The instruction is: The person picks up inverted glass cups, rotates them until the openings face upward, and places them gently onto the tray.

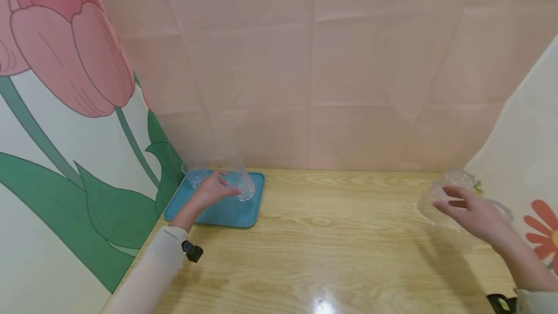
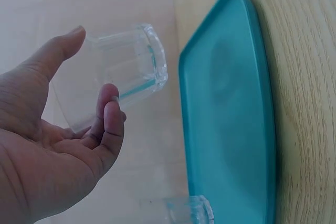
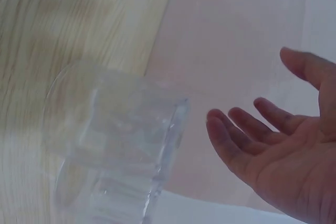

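Note:
My left hand (image 1: 213, 189) pinches a clear cup (image 2: 128, 59) between thumb and curled fingers, its thick base angled toward the blue tray (image 2: 226, 114). In the left wrist view this cup stays apart from the tray. A second clear cup (image 1: 194, 171) is at the tray's back left corner; only part of it shows in the left wrist view. On the right, my right hand (image 1: 477, 212) has its fingers spread and relaxed, holding nothing. Beside its fingertips, a clear pitcher-like vessel (image 3: 126, 119) with a handle stands on the table, wider end down.
The light wood table (image 1: 331, 236) runs between the tray and the clear vessel. A pink cloth (image 1: 309, 71) hangs behind its back edge. Panels with a tulip (image 1: 74, 52) and an orange flower (image 1: 542, 227) border the left and right sides.

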Demonstrator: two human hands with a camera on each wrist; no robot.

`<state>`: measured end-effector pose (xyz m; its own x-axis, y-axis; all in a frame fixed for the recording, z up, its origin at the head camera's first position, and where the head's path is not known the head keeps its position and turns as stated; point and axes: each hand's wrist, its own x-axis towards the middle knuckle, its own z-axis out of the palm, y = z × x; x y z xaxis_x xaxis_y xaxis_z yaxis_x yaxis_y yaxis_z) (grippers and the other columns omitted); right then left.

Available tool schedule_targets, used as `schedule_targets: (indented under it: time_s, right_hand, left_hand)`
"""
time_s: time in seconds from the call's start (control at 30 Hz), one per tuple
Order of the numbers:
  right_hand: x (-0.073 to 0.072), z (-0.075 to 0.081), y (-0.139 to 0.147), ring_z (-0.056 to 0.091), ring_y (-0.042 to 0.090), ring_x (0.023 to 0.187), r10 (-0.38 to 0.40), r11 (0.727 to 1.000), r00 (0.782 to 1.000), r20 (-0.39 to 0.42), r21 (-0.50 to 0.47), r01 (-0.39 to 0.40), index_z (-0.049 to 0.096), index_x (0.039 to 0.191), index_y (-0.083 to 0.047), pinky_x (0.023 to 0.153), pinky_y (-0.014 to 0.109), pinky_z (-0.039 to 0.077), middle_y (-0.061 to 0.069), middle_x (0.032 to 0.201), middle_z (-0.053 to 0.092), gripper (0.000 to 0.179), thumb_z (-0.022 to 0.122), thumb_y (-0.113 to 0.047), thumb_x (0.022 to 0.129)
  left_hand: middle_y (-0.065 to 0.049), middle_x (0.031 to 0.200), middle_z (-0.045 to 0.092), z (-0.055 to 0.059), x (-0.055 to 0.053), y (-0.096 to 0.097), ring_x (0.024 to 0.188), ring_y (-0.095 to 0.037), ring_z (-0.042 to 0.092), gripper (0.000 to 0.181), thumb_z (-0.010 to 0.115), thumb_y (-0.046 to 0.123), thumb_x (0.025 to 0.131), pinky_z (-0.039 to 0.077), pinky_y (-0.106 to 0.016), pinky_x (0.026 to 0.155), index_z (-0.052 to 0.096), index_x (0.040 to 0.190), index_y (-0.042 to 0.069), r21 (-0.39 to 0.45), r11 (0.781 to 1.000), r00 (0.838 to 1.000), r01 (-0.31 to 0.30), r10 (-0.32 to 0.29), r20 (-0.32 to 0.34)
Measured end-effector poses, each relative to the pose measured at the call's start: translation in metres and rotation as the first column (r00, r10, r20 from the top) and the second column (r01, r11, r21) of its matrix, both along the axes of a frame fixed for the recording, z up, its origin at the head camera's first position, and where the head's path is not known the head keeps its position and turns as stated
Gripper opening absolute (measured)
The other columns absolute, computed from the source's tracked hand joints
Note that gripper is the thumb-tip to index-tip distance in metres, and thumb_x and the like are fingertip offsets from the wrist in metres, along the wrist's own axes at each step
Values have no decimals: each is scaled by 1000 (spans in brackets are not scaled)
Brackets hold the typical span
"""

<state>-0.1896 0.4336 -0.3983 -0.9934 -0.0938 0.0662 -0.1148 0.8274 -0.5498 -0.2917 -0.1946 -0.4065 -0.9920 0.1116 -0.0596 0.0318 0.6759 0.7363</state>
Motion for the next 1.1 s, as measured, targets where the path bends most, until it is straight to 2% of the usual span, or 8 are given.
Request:
schedule_targets:
  time_s: [0.1,0.17,0.27,0.57,0.8,1.0,1.1]
  right_hand:
    - [-1,-2,9,47,64,120,-45,995,999,-25,86,47,34,144,17,78,61,50,45,140,39,72,53,-40,105]
    - [-2,-4,16,48,64,118,-66,989,996,-52,132,72,37,142,17,79,68,45,46,138,41,70,54,-40,104]
    - [-3,-8,25,51,64,113,-82,979,994,-78,181,95,40,137,19,78,69,43,47,135,42,70,56,-39,103]
    - [-2,-13,44,49,69,105,-117,957,993,20,269,107,35,133,28,76,70,47,52,125,44,83,54,-47,103]
    - [-1,-17,47,53,67,101,-119,942,991,60,323,94,37,127,34,80,70,47,50,113,54,93,56,-53,99]
    - [1,-24,50,47,70,104,-149,943,972,183,321,85,22,132,36,83,73,44,53,121,45,108,52,-62,98]
    - [2,-27,50,45,72,106,-153,943,961,232,326,71,21,133,36,83,74,43,54,124,42,111,51,-64,97]
  left_hand:
    - [-22,127,61,-3,-5,-3,109,-37,61,89,82,44,83,53,-49,88,39,147,0,-17,1000,1000,-5,5,-8]
    - [-22,126,61,-4,-8,-5,108,-37,61,88,82,44,83,53,-48,87,39,147,0,-23,1000,1000,-7,7,-9]
    - [-22,125,60,-7,-12,-6,107,-36,61,89,82,43,83,53,-48,86,39,147,-1,-23,1000,1000,-9,9,-3]
    - [-22,124,61,-12,-21,-5,107,-37,61,92,82,45,83,52,-50,87,38,148,-2,-73,997,999,-40,39,-12]
    - [-20,122,62,-20,-31,-4,107,-35,61,95,82,49,82,51,-49,88,37,150,1,-51,996,997,-78,78,3]
    - [-20,115,62,-25,-36,-3,103,-34,60,95,83,43,83,49,-50,91,35,150,-3,-13,994,994,-106,106,7]
    - [-25,122,61,-28,-39,-3,110,-38,59,94,82,40,85,48,-54,95,32,151,-5,-6,994,994,-110,110,4]
